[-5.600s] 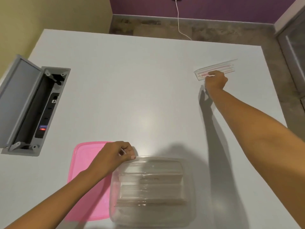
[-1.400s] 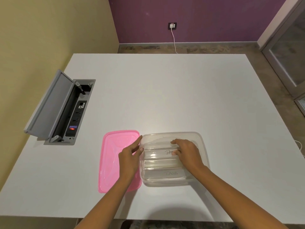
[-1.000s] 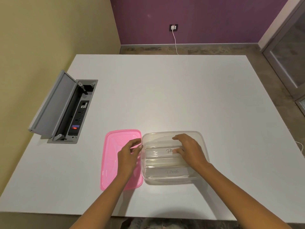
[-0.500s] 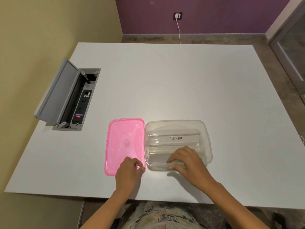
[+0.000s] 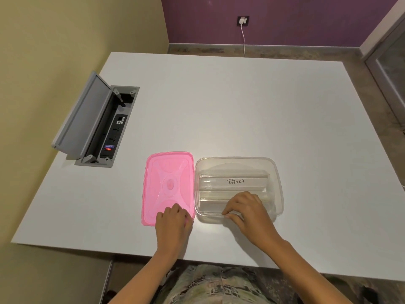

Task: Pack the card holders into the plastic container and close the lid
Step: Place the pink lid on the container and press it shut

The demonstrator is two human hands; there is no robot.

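A clear plastic container [image 5: 277, 185] sits on the white table near the front edge. Clear card holders [image 5: 234, 182] lie inside it; the far one carries a card reading "PANDA". A pink lid [image 5: 167, 185] lies flat on the table just left of the container. My left hand [image 5: 173, 222] rests on the lid's near right corner, fingers curled over its edge. My right hand [image 5: 246, 208] lies over the container's near rim, fingertips pinching that front wall and covering the near card holder.
An open grey power-socket box [image 5: 96, 126] is sunk into the table [image 5: 241, 110] at the left, its flap standing up. A white cable [image 5: 243, 40] hangs from a wall socket beyond the far edge. My lap shows below the table's front edge.
My right hand fetched a card holder from the far right and placed it in the container. My left hand moved from the container's left rim to the lid's near corner; my right hand slid to the front rim.
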